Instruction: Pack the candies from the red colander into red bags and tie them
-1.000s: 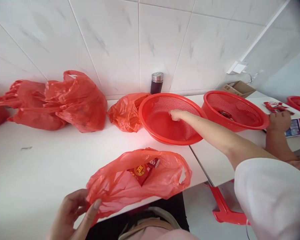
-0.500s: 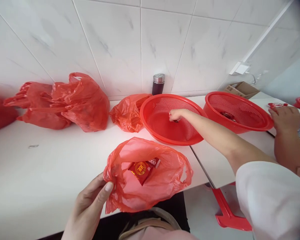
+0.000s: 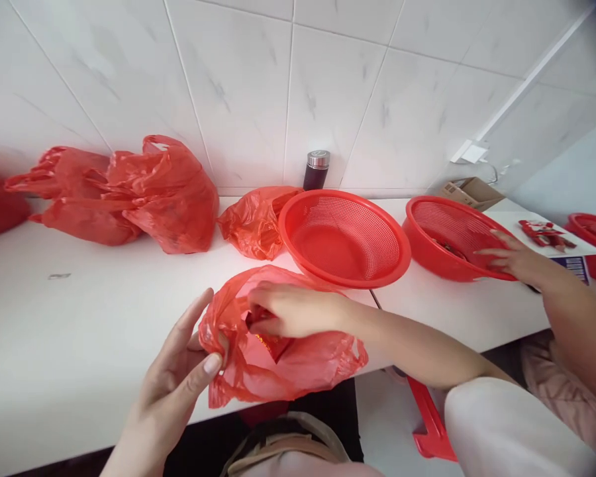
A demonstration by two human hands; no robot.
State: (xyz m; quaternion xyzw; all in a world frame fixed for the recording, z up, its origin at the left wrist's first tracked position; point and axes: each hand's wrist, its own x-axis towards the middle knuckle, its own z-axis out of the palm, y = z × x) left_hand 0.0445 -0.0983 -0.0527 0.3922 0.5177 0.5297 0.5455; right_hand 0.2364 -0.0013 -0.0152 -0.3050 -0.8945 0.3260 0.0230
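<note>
My left hand (image 3: 183, 371) pinches the gathered left edge of a red plastic bag (image 3: 322, 368), which lies with its mouth open at the table's front edge. Inside the bag's mouth, my right hand (image 3: 288, 311) has its fingers curled round a small dark red packet (image 3: 259, 319), mostly hidden by them. Below those fingers a red and gold snack packet (image 3: 274, 346) shows in the bag. Just behind the bag stands a red perforated plastic basket (image 3: 345, 281).
Filled red bags (image 3: 179, 205) and a smaller crumpled red bag (image 3: 258, 225) line the wall, near a dark flask (image 3: 316, 171). At right, a co-worker's hand (image 3: 511, 258) reaches over a second red basket (image 3: 427, 258). Beyond are packets (image 3: 546, 235) and a cardboard box (image 3: 471, 192).
My right hand has moved from the near basket into the bag. The left hand keeps its hold. The co-worker's hand has moved left, from the packets to the second basket.
</note>
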